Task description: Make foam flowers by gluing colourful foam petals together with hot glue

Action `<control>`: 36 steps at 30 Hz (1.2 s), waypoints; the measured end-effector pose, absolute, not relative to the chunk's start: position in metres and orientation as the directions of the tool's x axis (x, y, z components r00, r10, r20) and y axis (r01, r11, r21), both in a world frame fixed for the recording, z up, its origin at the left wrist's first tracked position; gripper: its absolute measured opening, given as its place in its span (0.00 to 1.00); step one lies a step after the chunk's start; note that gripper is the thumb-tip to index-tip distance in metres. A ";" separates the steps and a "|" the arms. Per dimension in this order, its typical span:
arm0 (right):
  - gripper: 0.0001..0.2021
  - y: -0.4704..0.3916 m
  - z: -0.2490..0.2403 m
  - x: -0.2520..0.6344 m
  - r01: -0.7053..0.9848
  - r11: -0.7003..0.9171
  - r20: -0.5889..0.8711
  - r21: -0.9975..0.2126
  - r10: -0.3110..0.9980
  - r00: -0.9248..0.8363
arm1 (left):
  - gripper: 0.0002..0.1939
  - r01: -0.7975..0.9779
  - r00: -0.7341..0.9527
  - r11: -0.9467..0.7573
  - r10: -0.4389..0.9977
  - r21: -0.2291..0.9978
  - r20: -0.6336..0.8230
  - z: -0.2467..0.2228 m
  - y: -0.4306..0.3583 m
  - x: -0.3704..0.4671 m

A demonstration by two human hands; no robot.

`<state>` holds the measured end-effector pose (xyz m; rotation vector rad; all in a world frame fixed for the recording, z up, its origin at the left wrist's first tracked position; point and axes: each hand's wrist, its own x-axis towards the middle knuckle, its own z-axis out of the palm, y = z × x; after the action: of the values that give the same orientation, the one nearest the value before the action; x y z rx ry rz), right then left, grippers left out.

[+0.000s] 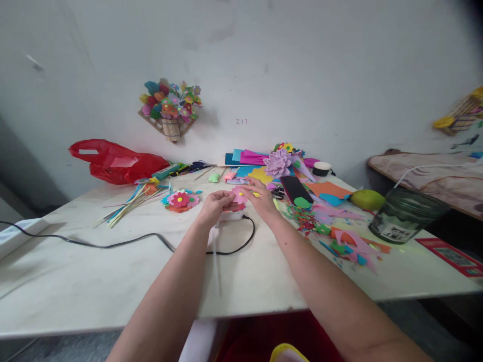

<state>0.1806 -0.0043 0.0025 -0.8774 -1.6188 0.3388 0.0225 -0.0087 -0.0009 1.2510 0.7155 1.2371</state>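
My left hand point(218, 205) has its fingers closed on the left edge of a pink paper flower point(240, 194) with a yellow centre. Close to the flower's right side, my right hand point(261, 197) has bent fingers, with a small yellow piece point(256, 194) at them. Below the flower is a white device point(231, 216) with a black cord and a clear glue stick point(216, 256) behind it. Left of my hands lies a pile of layered paper flowers point(181, 199), with a red one on top.
Thin sticks point(130, 203) and a red plastic bag point(116, 163) lie at the left. To the right are a phone point(296, 191), coloured scraps point(352, 244), a green fruit point(367, 199) and a glass jar point(405, 216). A black cable point(113, 246) crosses the table.
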 end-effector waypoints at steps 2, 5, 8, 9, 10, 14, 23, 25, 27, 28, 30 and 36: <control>0.11 -0.003 0.002 0.182 0.279 0.655 0.687 -0.702 0.726 0.023 | 0.16 -0.288 0.248 -0.133 0.946 0.948 0.208 -0.001 -0.008 0.022; 0.15 0.000 0.001 0.183 0.173 0.588 0.608 -0.790 0.788 0.099 | 0.15 -0.280 0.237 -0.136 0.949 0.950 0.206 -0.001 -0.008 0.023; 0.17 -0.002 0.003 0.182 0.070 0.490 0.495 -0.869 0.862 0.111 | 0.15 -0.271 0.233 -0.145 0.949 0.952 0.211 -0.001 -0.009 0.023; 0.17 -0.004 0.005 0.182 0.043 0.462 0.464 -0.886 0.881 0.094 | 0.15 -0.268 0.236 -0.146 0.948 0.952 0.212 -0.001 -0.010 0.023; 0.17 -0.007 0.006 0.181 0.023 0.436 0.436 -0.900 0.897 0.073 | 0.14 -0.267 0.241 -0.146 0.947 0.953 0.212 0.000 -0.010 0.023; 0.17 -0.013 0.010 0.181 -0.007 0.318 0.318 -0.948 0.948 0.003 | 0.14 -0.259 0.251 -0.132 0.948 0.957 0.198 0.002 -0.012 0.024; 0.16 -0.004 0.001 0.184 -0.051 0.261 0.265 -0.964 0.962 -0.071 | 0.15 -0.242 0.278 -0.129 0.940 0.962 0.196 0.002 -0.013 0.023; 0.16 -0.004 0.001 0.183 -0.074 0.258 0.264 -0.963 0.962 -0.072 | 0.15 -0.239 0.283 -0.126 0.939 0.963 0.193 0.003 -0.013 0.023; 0.16 -0.005 0.003 0.182 -0.081 0.260 0.265 -0.962 0.962 -0.062 | 0.16 -0.237 0.288 -0.125 0.938 0.963 0.193 0.003 -0.013 0.023; 0.16 -0.006 0.003 0.182 -0.077 0.262 0.267 -0.962 0.962 -0.055 | 0.17 -0.235 0.290 -0.125 0.938 0.964 0.192 0.002 -0.013 0.023; 0.16 -0.007 0.004 0.181 -0.067 0.264 0.267 -0.962 0.963 -0.036 | 0.18 -0.232 0.291 -0.122 0.938 0.965 0.188 0.002 -0.013 0.024; 0.16 -0.007 0.004 0.180 -0.074 0.265 0.266 -0.961 0.964 -0.005 | 0.18 -0.227 0.306 -0.129 0.932 0.965 0.196 0.001 -0.013 0.024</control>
<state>0.1804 -0.0074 0.0043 -0.9507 -1.2825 1.0530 0.0242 -0.0128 0.0011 1.3128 0.7333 1.1653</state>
